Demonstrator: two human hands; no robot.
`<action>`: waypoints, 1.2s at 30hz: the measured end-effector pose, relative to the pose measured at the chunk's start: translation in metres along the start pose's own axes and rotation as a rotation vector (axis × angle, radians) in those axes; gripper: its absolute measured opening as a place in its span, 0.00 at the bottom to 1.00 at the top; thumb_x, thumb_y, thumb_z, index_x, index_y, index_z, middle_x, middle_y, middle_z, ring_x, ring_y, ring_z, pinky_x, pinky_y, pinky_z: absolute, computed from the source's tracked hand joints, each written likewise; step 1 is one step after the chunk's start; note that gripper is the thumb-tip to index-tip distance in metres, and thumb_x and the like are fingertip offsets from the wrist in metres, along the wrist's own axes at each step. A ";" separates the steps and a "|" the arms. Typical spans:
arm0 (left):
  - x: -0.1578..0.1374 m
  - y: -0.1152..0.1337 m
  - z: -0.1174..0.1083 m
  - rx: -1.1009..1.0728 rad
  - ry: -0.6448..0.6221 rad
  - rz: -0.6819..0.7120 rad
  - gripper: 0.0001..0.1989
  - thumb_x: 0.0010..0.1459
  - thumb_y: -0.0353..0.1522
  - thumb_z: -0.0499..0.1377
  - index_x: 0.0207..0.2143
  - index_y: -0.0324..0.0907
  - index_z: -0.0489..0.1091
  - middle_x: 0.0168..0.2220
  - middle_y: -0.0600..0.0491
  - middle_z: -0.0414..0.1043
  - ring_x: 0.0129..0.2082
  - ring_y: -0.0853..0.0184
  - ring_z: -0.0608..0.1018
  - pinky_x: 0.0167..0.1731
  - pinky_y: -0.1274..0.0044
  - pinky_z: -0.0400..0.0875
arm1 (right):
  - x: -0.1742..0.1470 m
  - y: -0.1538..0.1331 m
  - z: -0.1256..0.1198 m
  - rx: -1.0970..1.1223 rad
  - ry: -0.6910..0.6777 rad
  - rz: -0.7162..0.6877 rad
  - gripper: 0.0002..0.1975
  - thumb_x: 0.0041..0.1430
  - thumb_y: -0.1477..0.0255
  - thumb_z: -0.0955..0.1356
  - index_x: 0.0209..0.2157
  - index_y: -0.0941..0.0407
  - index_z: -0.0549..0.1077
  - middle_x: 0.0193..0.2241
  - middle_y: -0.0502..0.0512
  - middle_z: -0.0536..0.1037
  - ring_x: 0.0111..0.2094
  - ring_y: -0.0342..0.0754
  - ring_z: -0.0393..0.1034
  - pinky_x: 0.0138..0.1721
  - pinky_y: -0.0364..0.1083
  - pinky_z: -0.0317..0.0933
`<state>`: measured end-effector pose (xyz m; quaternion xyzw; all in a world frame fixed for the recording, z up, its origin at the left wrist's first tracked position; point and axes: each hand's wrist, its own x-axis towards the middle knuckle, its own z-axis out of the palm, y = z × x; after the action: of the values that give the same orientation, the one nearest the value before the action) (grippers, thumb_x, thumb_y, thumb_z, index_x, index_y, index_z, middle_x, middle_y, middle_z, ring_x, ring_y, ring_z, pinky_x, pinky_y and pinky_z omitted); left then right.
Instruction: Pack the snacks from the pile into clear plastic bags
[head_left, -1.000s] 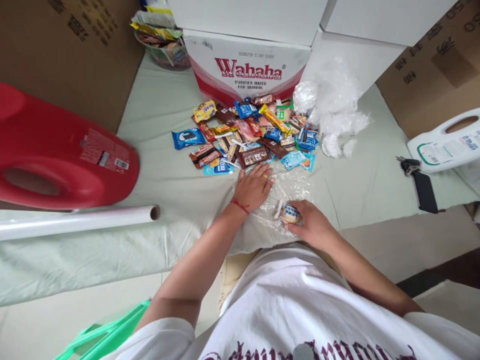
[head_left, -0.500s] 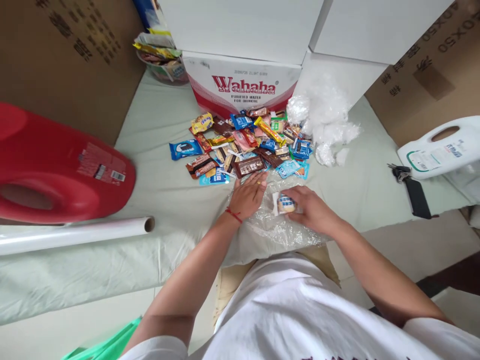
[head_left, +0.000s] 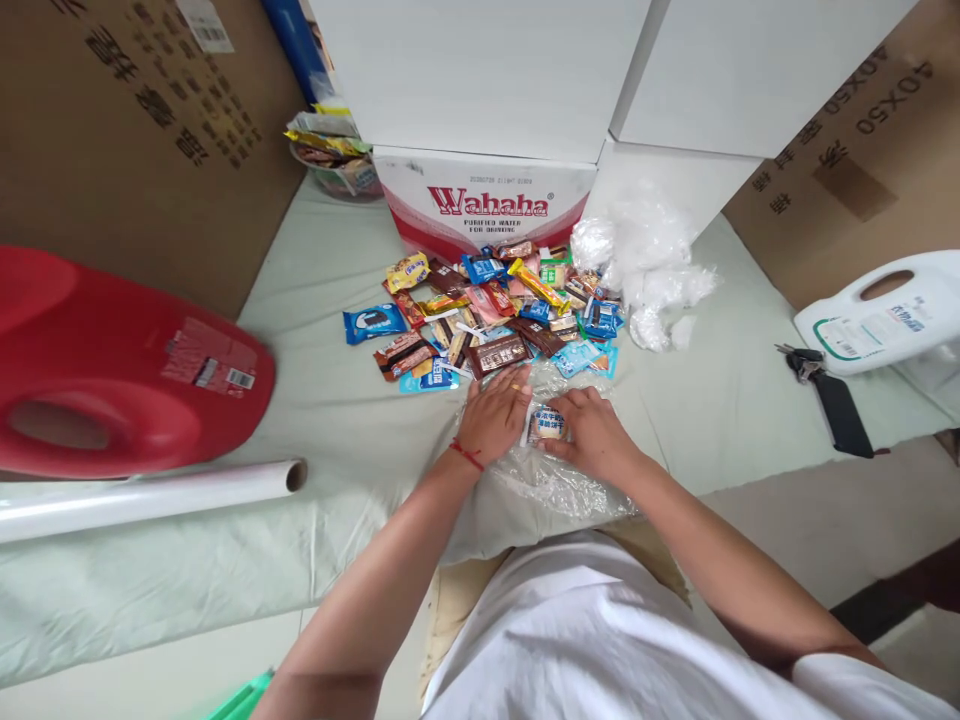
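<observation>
The biscuit packet [head_left: 548, 425] sits on or just above the clear film [head_left: 559, 487], its right side pinched between the right hand's [head_left: 592, 435] thumb and fingers; the left hand [head_left: 495, 415] lies flat just left of it. Positioning the packet seems the step in hand, and the next move likely calls for easing that pinch without dragging the film. Beyond the packet lies the snack pile [head_left: 501, 355].
</observation>
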<state>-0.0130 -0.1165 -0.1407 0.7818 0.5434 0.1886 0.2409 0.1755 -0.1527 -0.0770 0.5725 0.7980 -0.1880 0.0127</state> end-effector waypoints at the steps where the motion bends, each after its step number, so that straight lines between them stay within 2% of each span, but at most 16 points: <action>1: 0.000 0.000 0.000 0.001 0.002 0.004 0.31 0.75 0.44 0.32 0.70 0.45 0.58 0.70 0.49 0.62 0.70 0.58 0.64 0.68 0.54 0.53 | 0.000 -0.003 0.000 -0.024 -0.010 0.000 0.27 0.62 0.59 0.73 0.58 0.56 0.72 0.51 0.62 0.74 0.53 0.61 0.62 0.52 0.55 0.59; 5: 0.000 -0.002 0.002 0.004 0.027 0.027 0.31 0.75 0.43 0.32 0.70 0.46 0.59 0.69 0.50 0.64 0.70 0.60 0.65 0.68 0.57 0.54 | 0.001 -0.009 0.000 -0.094 -0.048 -0.042 0.26 0.61 0.66 0.72 0.59 0.56 0.71 0.51 0.62 0.74 0.53 0.61 0.62 0.50 0.55 0.59; 9: 0.000 -0.004 0.003 0.014 0.030 0.019 0.31 0.75 0.44 0.32 0.70 0.47 0.60 0.69 0.49 0.64 0.69 0.60 0.65 0.68 0.57 0.54 | -0.005 -0.001 -0.006 -0.102 -0.061 -0.063 0.24 0.61 0.68 0.71 0.58 0.56 0.72 0.50 0.62 0.75 0.52 0.61 0.62 0.49 0.55 0.58; 12: 0.001 -0.003 0.002 0.010 0.014 0.008 0.31 0.75 0.44 0.31 0.70 0.47 0.59 0.69 0.49 0.63 0.70 0.59 0.64 0.68 0.56 0.54 | -0.010 0.008 -0.014 -0.053 -0.039 -0.067 0.27 0.60 0.68 0.71 0.60 0.56 0.70 0.51 0.62 0.75 0.52 0.59 0.62 0.50 0.54 0.58; 15: 0.001 -0.002 0.000 -0.003 -0.010 -0.009 0.32 0.74 0.44 0.31 0.70 0.47 0.58 0.70 0.49 0.62 0.70 0.58 0.63 0.68 0.54 0.53 | -0.009 0.008 -0.018 -0.019 -0.001 -0.134 0.27 0.60 0.69 0.72 0.61 0.56 0.70 0.53 0.62 0.74 0.54 0.59 0.61 0.52 0.54 0.58; 20: 0.000 -0.003 0.000 0.002 -0.009 0.009 0.32 0.74 0.43 0.31 0.70 0.46 0.58 0.69 0.49 0.63 0.70 0.58 0.64 0.67 0.52 0.55 | 0.003 -0.004 -0.003 -0.079 -0.036 -0.212 0.27 0.61 0.68 0.71 0.62 0.58 0.70 0.53 0.64 0.74 0.54 0.61 0.62 0.52 0.57 0.59; 24: 0.000 -0.004 0.001 0.010 0.000 0.007 0.32 0.74 0.43 0.32 0.70 0.45 0.58 0.69 0.49 0.63 0.70 0.58 0.64 0.67 0.53 0.55 | 0.015 0.011 -0.004 0.014 -0.070 -0.280 0.33 0.60 0.61 0.74 0.64 0.58 0.68 0.58 0.65 0.73 0.57 0.62 0.64 0.57 0.57 0.60; 26: 0.000 -0.004 0.002 0.005 0.001 0.001 0.32 0.75 0.44 0.32 0.70 0.45 0.59 0.69 0.48 0.63 0.70 0.58 0.64 0.68 0.54 0.55 | 0.031 0.031 -0.020 0.083 -0.025 -0.229 0.26 0.64 0.63 0.70 0.61 0.56 0.72 0.57 0.62 0.76 0.56 0.58 0.68 0.56 0.53 0.62; 28: 0.001 -0.004 0.001 -0.001 0.004 0.008 0.32 0.75 0.44 0.32 0.70 0.45 0.60 0.69 0.48 0.64 0.70 0.59 0.64 0.68 0.55 0.55 | 0.058 0.053 -0.042 0.058 0.106 -0.032 0.18 0.67 0.70 0.65 0.55 0.54 0.76 0.52 0.58 0.80 0.51 0.56 0.73 0.53 0.51 0.65; 30: 0.001 -0.004 0.001 -0.004 0.006 0.021 0.32 0.75 0.44 0.32 0.69 0.45 0.60 0.69 0.48 0.64 0.69 0.59 0.65 0.67 0.56 0.55 | 0.093 0.074 -0.066 -0.069 0.232 0.173 0.17 0.65 0.72 0.64 0.52 0.54 0.78 0.49 0.60 0.81 0.49 0.58 0.74 0.50 0.51 0.66; 31: 0.001 -0.004 0.001 -0.005 0.006 0.022 0.31 0.75 0.44 0.33 0.69 0.45 0.60 0.69 0.48 0.64 0.69 0.59 0.65 0.67 0.56 0.55 | 0.111 0.083 -0.075 -0.130 0.268 0.228 0.18 0.64 0.72 0.65 0.53 0.55 0.78 0.50 0.62 0.80 0.50 0.59 0.74 0.49 0.51 0.65; 33: 0.000 -0.004 0.001 -0.007 0.005 0.019 0.31 0.75 0.44 0.33 0.69 0.45 0.60 0.69 0.48 0.64 0.69 0.59 0.65 0.67 0.56 0.55 | 0.146 0.094 -0.089 -0.198 0.213 0.206 0.21 0.61 0.70 0.68 0.56 0.56 0.76 0.53 0.63 0.79 0.51 0.59 0.73 0.50 0.49 0.65; 36: 0.000 -0.005 0.001 -0.017 0.014 0.024 0.32 0.75 0.44 0.32 0.69 0.46 0.60 0.69 0.49 0.64 0.69 0.59 0.65 0.67 0.56 0.54 | 0.184 0.098 -0.095 -0.237 0.023 0.103 0.28 0.57 0.68 0.73 0.59 0.60 0.73 0.54 0.65 0.79 0.51 0.57 0.73 0.49 0.46 0.64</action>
<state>-0.0162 -0.1152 -0.1443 0.7847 0.5342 0.2016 0.2414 0.2207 0.0709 -0.0603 0.6094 0.7841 -0.0851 0.0808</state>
